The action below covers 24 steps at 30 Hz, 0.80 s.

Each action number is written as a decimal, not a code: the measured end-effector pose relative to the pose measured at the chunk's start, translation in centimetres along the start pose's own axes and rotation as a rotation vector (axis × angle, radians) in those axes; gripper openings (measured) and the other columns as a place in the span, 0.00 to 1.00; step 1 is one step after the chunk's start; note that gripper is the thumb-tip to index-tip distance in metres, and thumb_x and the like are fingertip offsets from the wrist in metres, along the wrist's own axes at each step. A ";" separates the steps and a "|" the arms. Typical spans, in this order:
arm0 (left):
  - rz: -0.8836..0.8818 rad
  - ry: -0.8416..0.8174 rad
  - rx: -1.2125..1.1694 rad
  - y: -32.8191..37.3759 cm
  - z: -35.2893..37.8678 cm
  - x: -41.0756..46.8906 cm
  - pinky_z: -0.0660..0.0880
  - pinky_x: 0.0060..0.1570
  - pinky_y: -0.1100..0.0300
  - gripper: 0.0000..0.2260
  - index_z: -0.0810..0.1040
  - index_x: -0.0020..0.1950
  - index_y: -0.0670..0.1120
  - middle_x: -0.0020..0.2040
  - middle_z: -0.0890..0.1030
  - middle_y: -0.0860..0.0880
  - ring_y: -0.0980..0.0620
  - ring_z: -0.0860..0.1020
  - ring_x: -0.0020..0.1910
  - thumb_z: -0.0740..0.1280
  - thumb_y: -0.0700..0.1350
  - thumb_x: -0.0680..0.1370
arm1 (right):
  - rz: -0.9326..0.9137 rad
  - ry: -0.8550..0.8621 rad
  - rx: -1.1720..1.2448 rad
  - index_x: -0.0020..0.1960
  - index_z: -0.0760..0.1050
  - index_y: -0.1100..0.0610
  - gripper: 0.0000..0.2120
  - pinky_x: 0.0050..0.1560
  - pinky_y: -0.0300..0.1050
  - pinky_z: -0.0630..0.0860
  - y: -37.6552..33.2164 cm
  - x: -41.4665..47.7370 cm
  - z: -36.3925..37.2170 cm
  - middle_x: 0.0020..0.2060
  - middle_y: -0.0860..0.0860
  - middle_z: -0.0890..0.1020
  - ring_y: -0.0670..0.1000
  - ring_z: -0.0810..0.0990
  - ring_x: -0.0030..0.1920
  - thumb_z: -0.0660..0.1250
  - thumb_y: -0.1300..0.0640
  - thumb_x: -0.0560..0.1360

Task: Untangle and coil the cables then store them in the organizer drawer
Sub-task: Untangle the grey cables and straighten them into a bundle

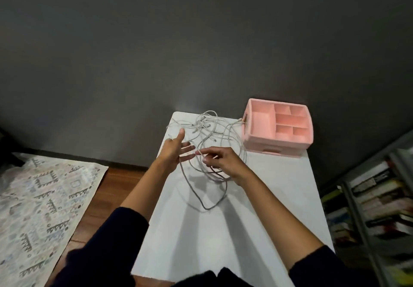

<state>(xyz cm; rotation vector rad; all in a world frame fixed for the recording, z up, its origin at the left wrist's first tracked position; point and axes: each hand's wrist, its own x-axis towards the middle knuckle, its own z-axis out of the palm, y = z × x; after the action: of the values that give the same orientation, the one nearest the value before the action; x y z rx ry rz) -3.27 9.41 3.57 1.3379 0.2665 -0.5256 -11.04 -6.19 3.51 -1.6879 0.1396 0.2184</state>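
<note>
sleeves (116,231) nearest. left hand (175,150) spread; right hand (220,160) pinches cables (207,143) on table (268,186), beside organizer (278,128).

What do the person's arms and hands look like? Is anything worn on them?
Both arms have dark, near-black sleeves pushed up toward the elbows, leaving the forearms bare. The left hand and right hand are bare too: no gloves, and no watch or rings that I can make out. The sleeves look plain, without markings.
</note>
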 end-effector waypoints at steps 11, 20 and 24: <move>0.260 -0.015 0.146 5.8 4.1 1.2 0.78 0.27 0.63 0.15 0.61 0.43 0.44 0.45 0.79 0.41 0.54 0.77 0.29 0.62 0.27 0.77 | 0.256 0.163 0.162 0.60 0.75 0.57 0.12 0.35 0.35 0.73 3.8 -0.9 -0.9 0.44 0.52 0.79 0.46 0.76 0.38 0.57 0.54 0.82; 0.538 -0.052 0.368 9.9 3.4 0.0 0.67 0.32 0.62 0.18 0.58 0.40 0.48 0.44 0.82 0.47 0.55 0.75 0.32 0.59 0.28 0.78 | 0.299 0.124 0.716 0.71 0.62 0.57 0.31 0.49 0.52 0.77 0.9 4.9 -0.7 0.60 0.57 0.75 0.53 0.78 0.53 0.54 0.37 0.78; 0.607 -0.068 0.369 10.5 3.3 -1.2 0.66 0.27 0.69 0.18 0.57 0.40 0.49 0.48 0.82 0.47 0.60 0.75 0.30 0.58 0.29 0.79 | 0.250 0.169 1.063 0.66 0.62 0.48 0.17 0.36 0.52 0.81 -2.8 7.6 -1.3 0.53 0.61 0.77 0.57 0.83 0.42 0.53 0.42 0.81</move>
<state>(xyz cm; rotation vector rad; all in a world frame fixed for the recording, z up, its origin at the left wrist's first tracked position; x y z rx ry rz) 0.62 7.93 13.80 1.6613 -0.3066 -0.1043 -2.90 -6.87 4.67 -0.6231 0.4977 0.1423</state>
